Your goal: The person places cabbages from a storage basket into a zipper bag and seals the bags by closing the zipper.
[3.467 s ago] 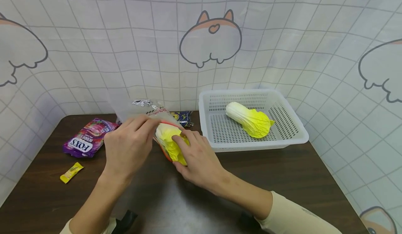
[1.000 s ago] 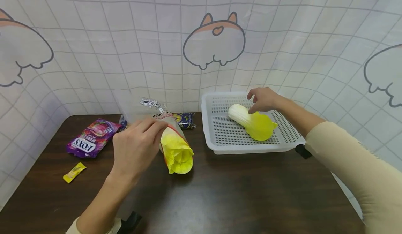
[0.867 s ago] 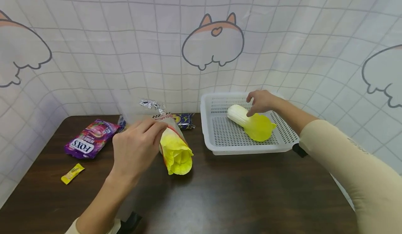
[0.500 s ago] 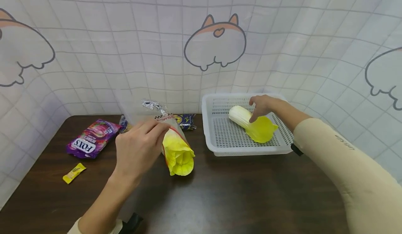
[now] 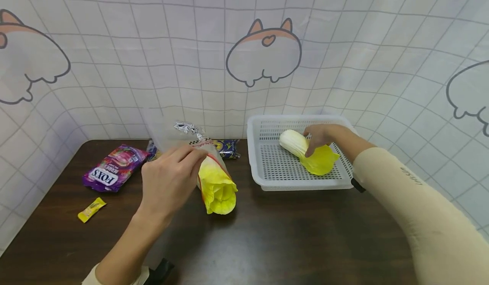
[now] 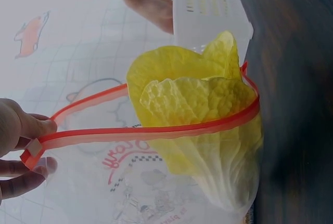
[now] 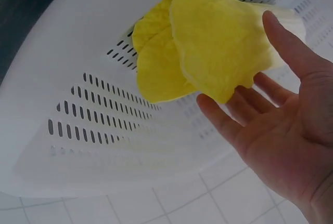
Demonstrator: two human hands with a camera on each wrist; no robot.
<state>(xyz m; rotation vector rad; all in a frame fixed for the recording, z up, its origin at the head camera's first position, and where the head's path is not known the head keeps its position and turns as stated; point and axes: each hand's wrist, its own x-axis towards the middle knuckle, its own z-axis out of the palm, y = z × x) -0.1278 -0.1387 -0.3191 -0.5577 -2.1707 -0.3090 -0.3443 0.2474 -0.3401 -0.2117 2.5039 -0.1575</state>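
Note:
My left hand (image 5: 172,176) pinches the red zip edge of a clear zip bag (image 6: 156,133) and holds its mouth apart. A napa cabbage (image 5: 217,187) lies inside, its yellow leafy end showing at the opening and its white base deeper in the bag. My right hand (image 5: 321,137) is down in the white basket (image 5: 298,187), over a second napa cabbage (image 7: 218,42). In the right wrist view its thumb is on one side of the leaves and its fingers, loosely bent, are on the other, fingertips right at the cabbage.
To the left on the dark table (image 5: 267,238) lie a purple Fox's sweets bag (image 5: 116,168) and a small yellow packet (image 5: 91,210). A dark blue packet (image 5: 227,148) sits behind the zip bag. A tiled-print curtain (image 5: 183,43) hangs close behind the table.
My right hand left the bagged cabbage, crossed to the basket and lowered onto the second cabbage. My left hand kept its pinch on the zip bag throughout.

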